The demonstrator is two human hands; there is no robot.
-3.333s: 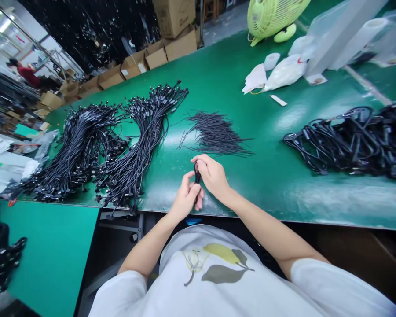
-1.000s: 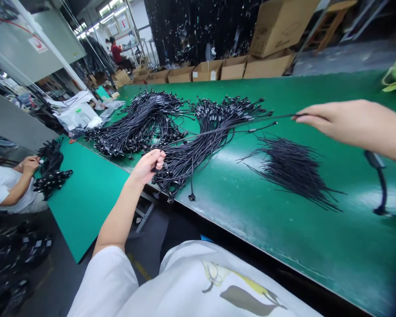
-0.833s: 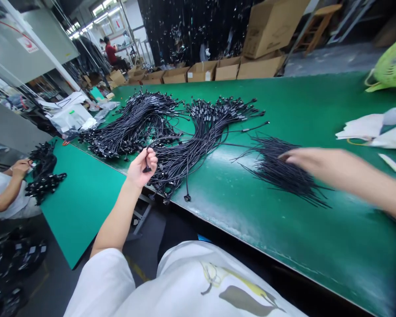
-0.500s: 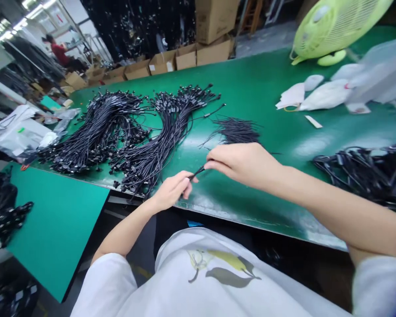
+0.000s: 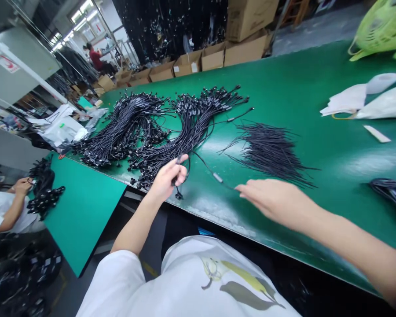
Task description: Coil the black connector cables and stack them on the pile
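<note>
Stretching a black cable between 2 hands, the person stands at the near edge of a long green table. The left hand curls its fingers around part of the cable, with the index finger pointing out toward the right; a black plug hangs just below that hand. The right hand, slightly blurred, pinches the cable's other end at its fingertips. Between them the cable sags over the near part of the table, and a grey sleeve sits on it, closer to the right hand. Just beyond the right hand lies a loose pile of thin black strands, roughly parallel. Left of that pile, 2 large heaps of black cables spread side by side: the nearer heap, just beyond the left hand, and the farther-left heap. At the right edge, coiled black cables show partly. Farther back on the right are a white strip, a white bag and a yellow-green fan. Beyond the table's far edge stand open cardboard boxes. At far left, a co-worker's hands are beside another black bundle.
</note>
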